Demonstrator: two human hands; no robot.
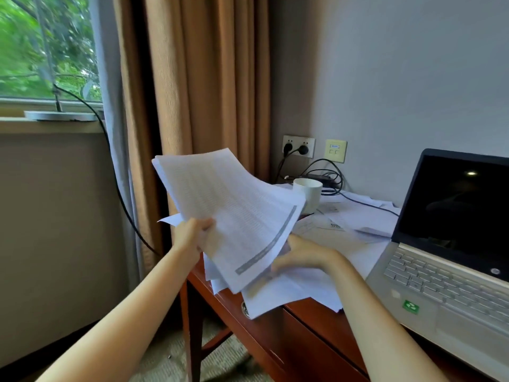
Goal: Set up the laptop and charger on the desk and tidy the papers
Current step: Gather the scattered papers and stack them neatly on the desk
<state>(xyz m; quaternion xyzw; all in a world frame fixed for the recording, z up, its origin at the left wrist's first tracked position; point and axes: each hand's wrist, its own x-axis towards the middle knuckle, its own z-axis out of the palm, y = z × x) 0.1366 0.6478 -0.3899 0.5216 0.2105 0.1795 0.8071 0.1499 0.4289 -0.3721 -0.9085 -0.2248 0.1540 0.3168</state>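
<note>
The sheaf of papers [234, 210] is lifted off the desk's left end, tilted and sagging. Its print is too blurred to read; only a grey band along the lower right edge stands out. The left hand [192, 235] grasps it at the lower left edge, thumb on top and the other fingers hidden beneath the sheets. The right hand [300, 257] lies just under the sheaf's lower corner, over the loose papers [300, 290]. Its fingertips are smeared and partly covered, so whether they pinch a sheet or merely rest there cannot be told.

The loose papers spread unevenly across the wooden desk [303, 326], some overhanging its front edge and some running under the laptop's left side. The open laptop [454, 257], silver with a dark screen, sits at the right and is cut off by the frame.

A white mug [308, 194] stands behind the sheaf, half hiding the charger [323, 177] and its tangled black cord below the wall socket [298, 146], where two plugs sit. A brown curtain [206, 78] hangs to the left, beside a window [46, 45].
</note>
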